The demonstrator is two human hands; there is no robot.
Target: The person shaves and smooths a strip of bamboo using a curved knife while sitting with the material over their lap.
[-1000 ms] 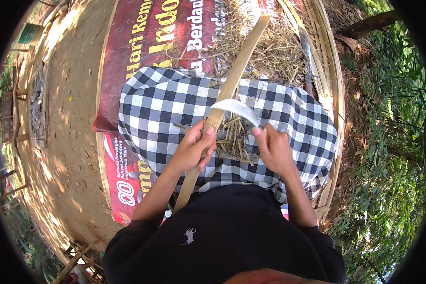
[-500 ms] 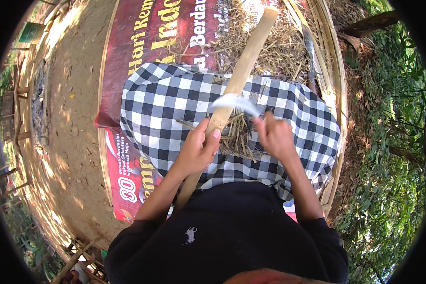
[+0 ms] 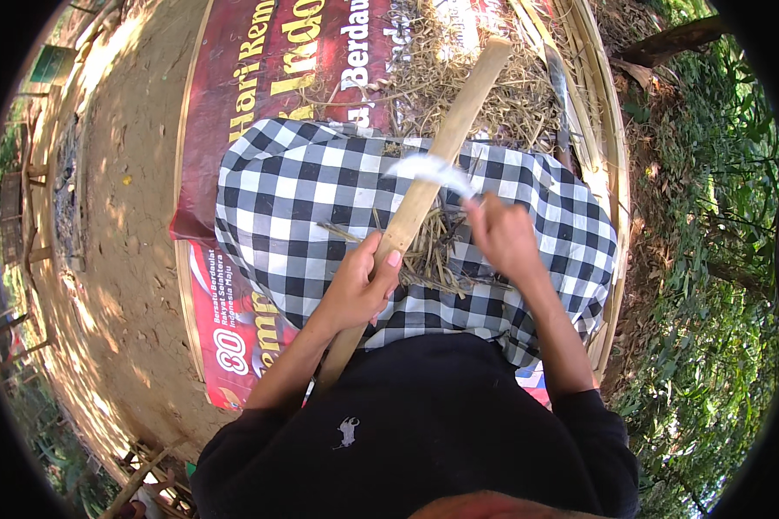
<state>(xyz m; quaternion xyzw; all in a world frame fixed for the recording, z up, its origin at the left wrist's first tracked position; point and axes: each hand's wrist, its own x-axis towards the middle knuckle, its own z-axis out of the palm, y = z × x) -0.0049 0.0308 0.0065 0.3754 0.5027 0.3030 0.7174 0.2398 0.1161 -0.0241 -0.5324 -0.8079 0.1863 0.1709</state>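
Note:
A long pale wooden stick slants across my lap, its far end out past my knees and its near end against my dark shirt. My left hand is closed round its lower half. In my closed right hand is a sickle, its handle hidden by the fingers. The curved blade, blurred by motion, crosses the stick beyond my left hand. Under the stick, a black-and-white checked cloth covers my legs, with a small heap of shavings on it between my hands.
A red printed banner lies beneath me, strewn with shavings beyond my knees. A long dark-bladed tool and split strips lie along the right edge. Bare earth extends to the left, green plants to the right.
The stick has shifted slightly toward me. The sickle and my right hand have moved a little farther away along it. My left hand keeps its grip, slightly nearer to me.

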